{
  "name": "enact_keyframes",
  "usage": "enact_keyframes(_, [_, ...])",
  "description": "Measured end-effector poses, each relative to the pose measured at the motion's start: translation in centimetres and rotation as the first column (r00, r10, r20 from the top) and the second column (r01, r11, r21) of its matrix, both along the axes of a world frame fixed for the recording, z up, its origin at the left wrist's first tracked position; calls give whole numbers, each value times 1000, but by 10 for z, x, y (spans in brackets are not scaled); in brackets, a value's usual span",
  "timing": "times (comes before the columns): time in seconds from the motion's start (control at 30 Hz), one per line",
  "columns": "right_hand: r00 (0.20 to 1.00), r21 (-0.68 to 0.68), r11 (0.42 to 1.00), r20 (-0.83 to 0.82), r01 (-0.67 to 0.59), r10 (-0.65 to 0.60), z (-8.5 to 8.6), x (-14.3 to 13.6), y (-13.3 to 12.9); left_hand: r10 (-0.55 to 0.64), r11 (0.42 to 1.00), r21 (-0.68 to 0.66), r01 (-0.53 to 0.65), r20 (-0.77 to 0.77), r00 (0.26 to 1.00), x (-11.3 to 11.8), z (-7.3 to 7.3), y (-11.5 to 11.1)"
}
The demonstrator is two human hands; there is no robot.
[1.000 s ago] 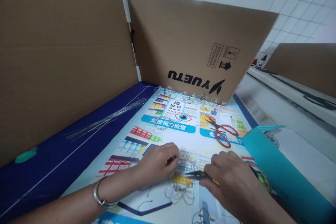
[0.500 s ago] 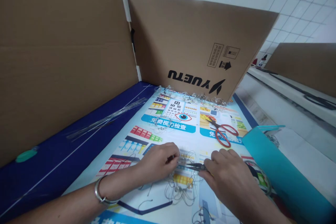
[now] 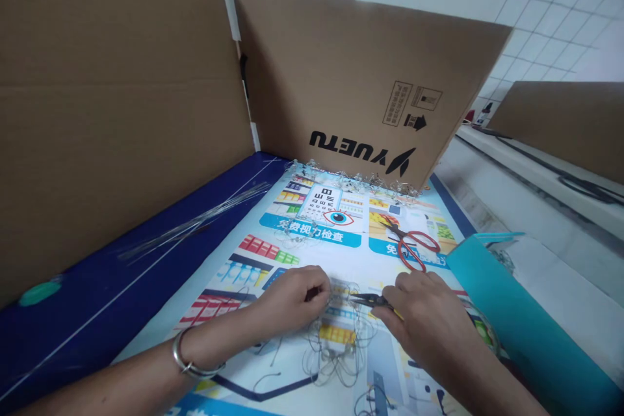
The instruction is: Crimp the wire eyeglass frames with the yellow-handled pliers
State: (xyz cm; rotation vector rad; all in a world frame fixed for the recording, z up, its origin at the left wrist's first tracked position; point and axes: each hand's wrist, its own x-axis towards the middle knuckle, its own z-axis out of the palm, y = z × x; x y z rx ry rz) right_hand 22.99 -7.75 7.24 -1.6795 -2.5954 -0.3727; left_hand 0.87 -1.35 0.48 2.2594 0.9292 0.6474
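My left hand [image 3: 305, 296], with a metal bangle on its wrist, is pinched closed on the upper left part of a looped wire piece [image 3: 336, 354]. Thin wire loops and small clear bits make up this piece, which lies on the printed sheet. In my right hand [image 3: 422, 309] are needle-nose pliers [image 3: 370, 299], gripped by handles mostly hidden in the palm. The pliers' jaws point left, slightly parted, a little right of my left fingertips. Whether the jaws touch a wire I cannot tell.
Red-handled scissors [image 3: 414, 247] lie beyond my right hand. A turquoise box [image 3: 517, 312] stands at the right. Cardboard panels [image 3: 361, 78] wall the back and left. Several wire pieces [image 3: 355, 181] line the back edge; thin straight wires [image 3: 205, 218] lie at left.
The pliers have drawn back slightly to the right, away from my left fingertips, and their handle shows more. My left hand stays pinched on the wire piece. The view has shifted slightly.
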Motion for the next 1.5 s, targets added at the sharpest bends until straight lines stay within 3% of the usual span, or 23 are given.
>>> enact_keyframes(0.2, [999,-16,999,-25,40,-40,10,12,6,-10,1000,-29,10,-2,1000,0,-2,2])
enact_keyframes(0.37, [997,-55,996,4,74,-74,7,12,9,-27,999,-32,28,10,1000,-1,-5,3])
enact_keyframes(0.67, [998,-153,986,18,60,-58,0,7,11,-211,969,-113,221,90,973,-5,-1,13])
enact_keyframes(0.97, [999,-209,977,22,48,-44,-6,11,14,-282,942,-155,299,123,951,-10,6,19])
enact_keyframes(1.3, [998,-238,970,27,56,-51,-5,7,13,-196,974,-87,209,132,972,-2,2,16])
enact_keyframes(1.5, [998,-235,970,25,57,-52,-3,8,11,-174,975,-118,190,132,976,0,3,15])
